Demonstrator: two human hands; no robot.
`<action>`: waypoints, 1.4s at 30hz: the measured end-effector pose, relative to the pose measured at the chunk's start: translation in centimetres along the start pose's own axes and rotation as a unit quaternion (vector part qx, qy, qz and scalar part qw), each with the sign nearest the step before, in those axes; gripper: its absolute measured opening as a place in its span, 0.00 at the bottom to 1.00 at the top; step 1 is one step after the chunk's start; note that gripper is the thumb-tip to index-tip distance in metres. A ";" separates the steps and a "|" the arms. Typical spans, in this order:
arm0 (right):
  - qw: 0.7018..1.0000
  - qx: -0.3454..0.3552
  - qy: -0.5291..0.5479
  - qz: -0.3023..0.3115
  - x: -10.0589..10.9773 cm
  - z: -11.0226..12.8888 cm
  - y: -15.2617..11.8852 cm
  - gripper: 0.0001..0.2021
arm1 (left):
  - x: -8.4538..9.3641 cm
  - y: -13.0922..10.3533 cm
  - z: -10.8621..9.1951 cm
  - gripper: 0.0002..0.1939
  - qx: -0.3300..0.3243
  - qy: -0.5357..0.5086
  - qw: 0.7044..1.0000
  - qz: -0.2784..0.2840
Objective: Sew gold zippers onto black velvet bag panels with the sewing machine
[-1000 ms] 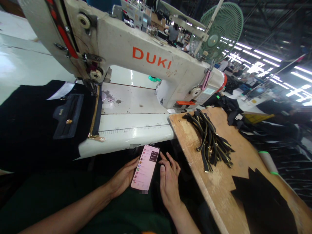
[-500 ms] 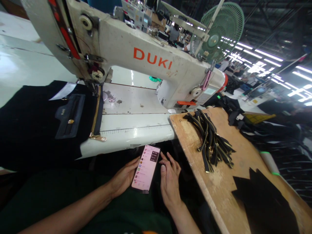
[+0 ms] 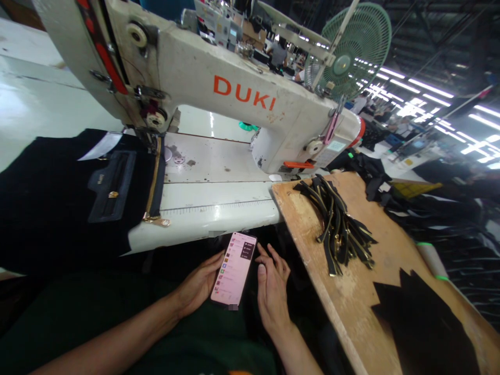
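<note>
A mobile phone (image 3: 233, 271) with a lit pinkish screen lies tilted over my lap, below the front edge of the sewing table. My left hand (image 3: 201, 284) holds it along its left side, with part of the fingers hidden behind it. Just off the phone's right edge is my right hand (image 3: 274, 286), its fingers partly bent and apart, holding nothing I can see. The screen shows a list with a small dark menu at its upper right. Above the phone stands a sewing machine (image 3: 219, 88). Black fabric (image 3: 50, 192) with a gold zipper (image 3: 154, 182) lies beneath its needle area.
To the right, a wooden board (image 3: 308, 239) carries a bundle of black zippers (image 3: 338, 224) and black fabric pieces (image 3: 425, 323). A green fan (image 3: 344, 62) stands behind the machine. Other people and machines are in the background.
</note>
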State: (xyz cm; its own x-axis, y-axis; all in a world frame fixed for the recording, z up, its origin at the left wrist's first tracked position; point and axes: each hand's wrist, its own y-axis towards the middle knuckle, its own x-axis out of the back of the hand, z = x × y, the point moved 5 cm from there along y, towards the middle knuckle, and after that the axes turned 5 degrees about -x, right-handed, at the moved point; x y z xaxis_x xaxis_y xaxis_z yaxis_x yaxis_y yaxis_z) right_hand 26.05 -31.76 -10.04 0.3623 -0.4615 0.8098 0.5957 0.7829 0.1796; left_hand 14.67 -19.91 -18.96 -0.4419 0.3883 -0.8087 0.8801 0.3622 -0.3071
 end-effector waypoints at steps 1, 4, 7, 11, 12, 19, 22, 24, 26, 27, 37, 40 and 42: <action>1.000 0.000 0.000 -0.001 0.0 0.0 0.0 0.14 | 0.0 0.0 0.0 0.23 0.000 0.000 1.000 0.001; 1.000 -0.001 0.003 -0.001 -0.1 -0.1 0.0 0.14 | -0.1 -0.1 0.0 0.23 -0.003 -0.001 1.000 0.003; 1.000 -0.002 0.009 0.002 -0.1 -0.2 0.0 0.13 | -0.2 -0.1 -0.1 0.22 -0.005 -0.002 1.000 0.005; 1.000 -0.001 0.013 0.005 -0.1 -0.2 -0.1 0.12 | -0.2 -0.1 -0.1 0.21 -0.003 -0.003 1.000 0.008; 1.000 0.000 0.013 0.005 -0.1 -0.2 -0.1 0.12 | -0.2 -0.1 -0.1 0.21 -0.003 -0.003 1.000 0.009; 1.000 0.003 0.014 0.005 -0.1 -0.2 -0.1 0.12 | -0.1 -0.1 -0.1 0.21 -0.002 -0.003 1.000 0.007; 1.000 0.003 0.014 0.005 -0.1 -0.2 0.0 0.12 | -0.1 -0.1 0.0 0.21 -0.002 -0.001 1.000 0.007; 1.000 0.002 0.012 0.006 -0.1 -0.2 0.0 0.12 | 0.0 0.0 0.0 0.21 -0.003 0.000 1.000 0.008; 1.000 0.001 0.011 0.007 -0.1 -0.2 0.0 0.13 | 0.0 0.0 0.0 0.21 -0.005 0.000 1.000 0.007; 1.000 0.000 0.012 0.008 -0.1 -0.2 0.0 0.13 | 0.0 0.0 -0.1 0.21 -0.007 0.000 1.000 0.007; 0.999 0.033 -0.012 0.025 0.0 0.5 -0.2 0.13 | 0.2 0.0 0.1 0.20 -0.010 -0.001 1.000 0.012; 0.998 0.042 -0.018 0.035 -0.1 0.6 -0.3 0.13 | 0.1 -0.1 0.0 0.19 -0.012 0.000 1.000 0.015; 0.998 0.046 -0.023 0.040 -0.2 0.6 -0.2 0.13 | 0.1 -0.1 0.0 0.20 -0.012 0.003 1.000 0.016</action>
State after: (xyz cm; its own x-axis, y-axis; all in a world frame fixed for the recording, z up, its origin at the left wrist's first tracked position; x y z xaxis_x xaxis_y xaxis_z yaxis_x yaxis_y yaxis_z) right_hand 25.37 -31.58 -9.88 0.3715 -0.3772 0.8484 0.4974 0.8524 0.1612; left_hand 14.54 -19.94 -18.97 -0.4143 0.4047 -0.8152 0.8897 0.3690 -0.2690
